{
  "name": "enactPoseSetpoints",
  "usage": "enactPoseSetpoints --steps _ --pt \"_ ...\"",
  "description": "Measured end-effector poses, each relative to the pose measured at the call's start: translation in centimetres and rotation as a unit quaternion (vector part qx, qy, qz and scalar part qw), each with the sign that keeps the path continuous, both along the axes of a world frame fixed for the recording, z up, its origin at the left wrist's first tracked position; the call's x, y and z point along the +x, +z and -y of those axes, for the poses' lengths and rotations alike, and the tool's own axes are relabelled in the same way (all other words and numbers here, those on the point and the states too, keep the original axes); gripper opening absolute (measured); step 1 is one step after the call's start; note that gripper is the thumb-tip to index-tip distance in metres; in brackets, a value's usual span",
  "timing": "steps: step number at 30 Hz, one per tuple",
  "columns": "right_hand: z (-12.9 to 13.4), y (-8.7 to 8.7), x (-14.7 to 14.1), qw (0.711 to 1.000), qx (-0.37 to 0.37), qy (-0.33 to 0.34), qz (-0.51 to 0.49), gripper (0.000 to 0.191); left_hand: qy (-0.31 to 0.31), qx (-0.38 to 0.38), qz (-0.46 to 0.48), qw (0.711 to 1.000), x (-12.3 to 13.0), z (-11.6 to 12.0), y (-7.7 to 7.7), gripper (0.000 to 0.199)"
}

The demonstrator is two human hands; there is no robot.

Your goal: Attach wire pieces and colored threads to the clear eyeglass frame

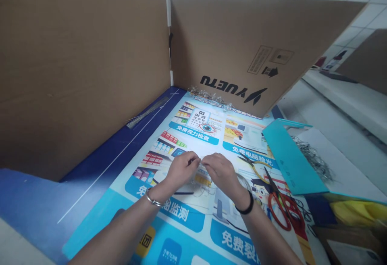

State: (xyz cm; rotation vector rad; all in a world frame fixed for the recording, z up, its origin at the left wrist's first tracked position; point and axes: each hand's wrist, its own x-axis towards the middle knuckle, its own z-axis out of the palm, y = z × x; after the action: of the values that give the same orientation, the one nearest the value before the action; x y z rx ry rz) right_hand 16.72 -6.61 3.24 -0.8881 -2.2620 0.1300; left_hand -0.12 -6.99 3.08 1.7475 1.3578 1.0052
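Hands (201, 161) over a printed poster (198, 148), cardboard panels (260, 51) behind

Scissors (282, 206) right of the wire tangle (202, 186).

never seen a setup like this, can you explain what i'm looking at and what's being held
There is no robot here, just a person's two bare hands. The single picture comes from a camera worn on their head, looking forward and down. The left hand and right hand meet with fingertips pinched; whatever is between them is too small to make out. Beneath lies a colourful printed sheet. On the right are red-handled scissors, a yellow-handled cutting tool and a turquoise folder or box with a wiry tangle by it. Cardboard panels stand behind and to the left.
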Motion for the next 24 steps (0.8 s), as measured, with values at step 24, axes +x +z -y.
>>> enactPoseSetpoints --steps 24 --pt "0.53 -0.04 0.35 0.984 0.103 0.081 0.123 0.018 -0.038 -0.139 0.062 0.988 -0.29 -0.23 -0.05 0.013"
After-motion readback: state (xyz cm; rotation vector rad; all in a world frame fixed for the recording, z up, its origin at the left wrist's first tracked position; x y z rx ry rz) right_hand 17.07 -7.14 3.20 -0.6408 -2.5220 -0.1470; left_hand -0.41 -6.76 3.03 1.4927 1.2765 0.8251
